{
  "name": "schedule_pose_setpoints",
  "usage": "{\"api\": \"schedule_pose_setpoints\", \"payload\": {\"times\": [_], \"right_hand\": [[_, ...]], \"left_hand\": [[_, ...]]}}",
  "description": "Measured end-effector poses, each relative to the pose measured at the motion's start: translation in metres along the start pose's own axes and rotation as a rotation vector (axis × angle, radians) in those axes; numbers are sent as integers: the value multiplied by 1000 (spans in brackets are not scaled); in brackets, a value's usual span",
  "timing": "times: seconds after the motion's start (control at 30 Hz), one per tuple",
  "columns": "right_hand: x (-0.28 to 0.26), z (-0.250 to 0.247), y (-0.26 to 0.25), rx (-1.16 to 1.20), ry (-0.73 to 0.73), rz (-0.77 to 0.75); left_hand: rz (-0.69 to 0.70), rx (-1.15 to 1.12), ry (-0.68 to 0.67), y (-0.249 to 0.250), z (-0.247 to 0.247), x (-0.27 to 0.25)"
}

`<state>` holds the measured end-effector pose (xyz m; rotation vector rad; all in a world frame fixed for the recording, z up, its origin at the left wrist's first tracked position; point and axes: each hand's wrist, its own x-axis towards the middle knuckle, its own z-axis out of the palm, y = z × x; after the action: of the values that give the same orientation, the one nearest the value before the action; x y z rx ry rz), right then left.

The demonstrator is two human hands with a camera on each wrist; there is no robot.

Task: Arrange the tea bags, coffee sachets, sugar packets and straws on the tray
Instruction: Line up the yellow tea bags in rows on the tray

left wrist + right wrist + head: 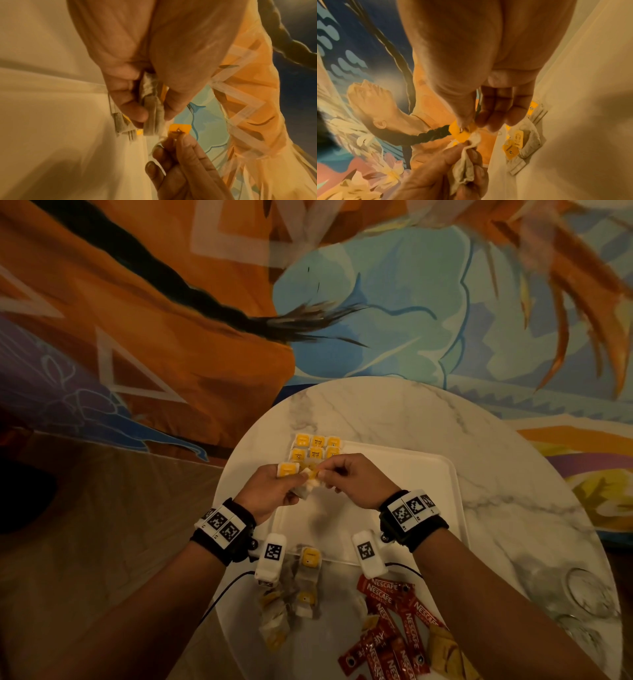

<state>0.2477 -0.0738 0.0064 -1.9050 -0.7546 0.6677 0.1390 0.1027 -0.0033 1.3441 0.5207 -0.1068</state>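
My left hand (pixel 274 491) grips a pale paper tea bag (pixel 152 112) above the white tray (pixel 411 491). My right hand (pixel 349 477) pinches that bag's yellow tag (pixel 458 132) between thumb and forefinger, just beside the left hand's fingers (pixel 130 104). Several tea bags with yellow tags (pixel 317 448) lie in rows at the tray's far left corner. More tea bags (pixel 306 580) lie loose on the table near the tray's front edge. Red coffee sachets (pixel 394 621) are piled at the front right.
The tray sits on a round white marble table (pixel 513 467). Brownish packets (pixel 445 648) lie among the coffee sachets. Clear glassware (pixel 589 594) stands at the table's right edge. A painted wall rises behind the table.
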Motion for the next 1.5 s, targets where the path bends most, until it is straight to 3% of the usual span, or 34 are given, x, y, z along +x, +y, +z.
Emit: {"api": "schedule_pose_setpoints", "payload": {"times": [0.43,0.7,0.83,0.93,1.13,1.33,1.5], "right_hand": [[6,3,0,-136,28,16],[-1,11,7,7,-37,84],[6,-3,19,-194,8,122],[6,-11,23,-348,-41,152],[17,-14,26,-503,-19,219],[23,-20,13,-430,-215,153],[34,-15,19,-479,-75,145]], "left_hand": [[4,5,-49,-8,4,-2],[1,2,-45,-15,3,0],[-60,-25,-10,-13,-2,1],[-104,-49,-5,-12,-11,2],[-93,-93,-33,-12,-20,0],[-63,98,61,-12,-19,0],[-23,155,57,-15,-19,2]]}}
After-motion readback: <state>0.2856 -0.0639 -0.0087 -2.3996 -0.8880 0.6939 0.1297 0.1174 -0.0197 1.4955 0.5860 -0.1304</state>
